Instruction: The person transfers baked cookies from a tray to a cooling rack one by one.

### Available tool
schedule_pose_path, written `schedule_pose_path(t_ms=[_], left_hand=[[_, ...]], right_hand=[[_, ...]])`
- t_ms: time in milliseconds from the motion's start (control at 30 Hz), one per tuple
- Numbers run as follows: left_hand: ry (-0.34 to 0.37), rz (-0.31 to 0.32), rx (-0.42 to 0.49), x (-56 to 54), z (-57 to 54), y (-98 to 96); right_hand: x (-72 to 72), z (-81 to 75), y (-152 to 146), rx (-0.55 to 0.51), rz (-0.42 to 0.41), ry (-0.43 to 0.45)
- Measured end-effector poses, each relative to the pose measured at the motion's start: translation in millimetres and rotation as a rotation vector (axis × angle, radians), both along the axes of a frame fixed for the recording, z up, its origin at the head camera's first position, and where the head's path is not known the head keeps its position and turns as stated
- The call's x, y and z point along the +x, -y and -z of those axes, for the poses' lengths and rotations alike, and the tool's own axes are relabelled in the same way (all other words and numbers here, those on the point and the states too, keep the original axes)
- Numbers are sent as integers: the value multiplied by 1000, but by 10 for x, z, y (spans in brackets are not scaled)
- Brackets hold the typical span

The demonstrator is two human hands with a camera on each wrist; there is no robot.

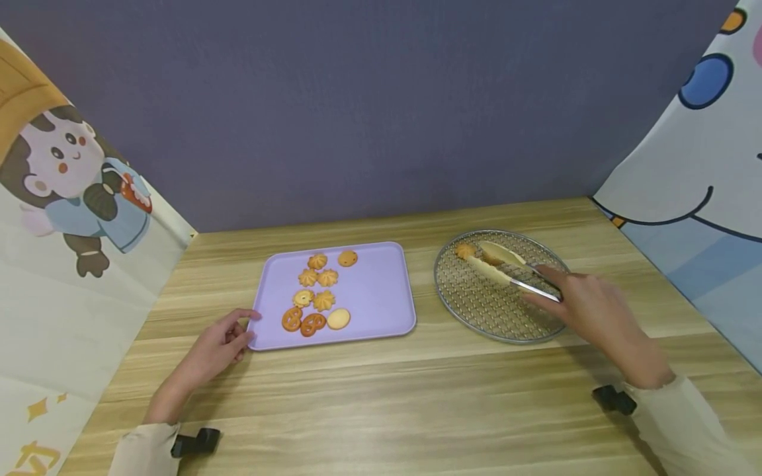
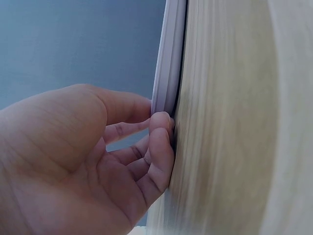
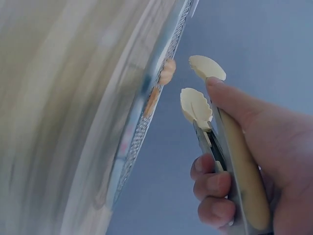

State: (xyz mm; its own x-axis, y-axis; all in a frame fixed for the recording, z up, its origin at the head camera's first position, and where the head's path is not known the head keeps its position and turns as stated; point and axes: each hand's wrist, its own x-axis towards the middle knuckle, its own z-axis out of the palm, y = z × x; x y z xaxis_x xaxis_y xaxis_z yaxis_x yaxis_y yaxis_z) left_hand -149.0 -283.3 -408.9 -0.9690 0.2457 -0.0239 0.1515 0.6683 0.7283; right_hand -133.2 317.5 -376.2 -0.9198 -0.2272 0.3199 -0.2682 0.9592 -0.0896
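With its fingers curled at the left rim, my left hand (image 1: 217, 347) holds a lilac tray (image 1: 381, 291). Several flower-shaped cookies (image 1: 324, 301), two pretzels (image 1: 312, 324), a plain round cookie (image 1: 338, 318) and a speckled round cookie (image 1: 348, 258) lie on it. My right hand (image 1: 598, 311) grips steel tongs (image 1: 532, 289) with cream tips, over a round wire rack (image 1: 476, 324). One flower-shaped cookie (image 1: 464, 250) sits on the rack near its far left. Another brown cookie (image 1: 493, 259) lies partly hidden by the tongs. The tips stand apart, holding nothing, in the right wrist view.
Tray and rack stand side by side on a wood-grain table (image 1: 369, 403), with a gap between them. A dark wall (image 1: 381, 112) rises behind. Cartoon-printed panels (image 1: 77, 165) flank both sides.
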Motion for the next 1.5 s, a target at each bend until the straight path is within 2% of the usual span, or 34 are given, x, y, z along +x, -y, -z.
schedule_pose_path(t_ms=[233,433,833,1100,1300,1500], left_hand=[[-3,7,16,-7,11,19],[-3,7,3,-19,30,23],[-3,7,5,-24,32,18],[-14,20,24,-14,35,16],[-5,13,31,-14,32,12],[-4,-3,-1,-17,43,25]], right_hand=[[33,-42,170,35,-5,13],[54,-56,342,26,-7,62],[21,-86,713,78,-182,-114],[-41,-144,1032,66,-226,-46],[-96,-170,1249,46,-286,-83],[-152,-208,1439,59,-285,-64]])
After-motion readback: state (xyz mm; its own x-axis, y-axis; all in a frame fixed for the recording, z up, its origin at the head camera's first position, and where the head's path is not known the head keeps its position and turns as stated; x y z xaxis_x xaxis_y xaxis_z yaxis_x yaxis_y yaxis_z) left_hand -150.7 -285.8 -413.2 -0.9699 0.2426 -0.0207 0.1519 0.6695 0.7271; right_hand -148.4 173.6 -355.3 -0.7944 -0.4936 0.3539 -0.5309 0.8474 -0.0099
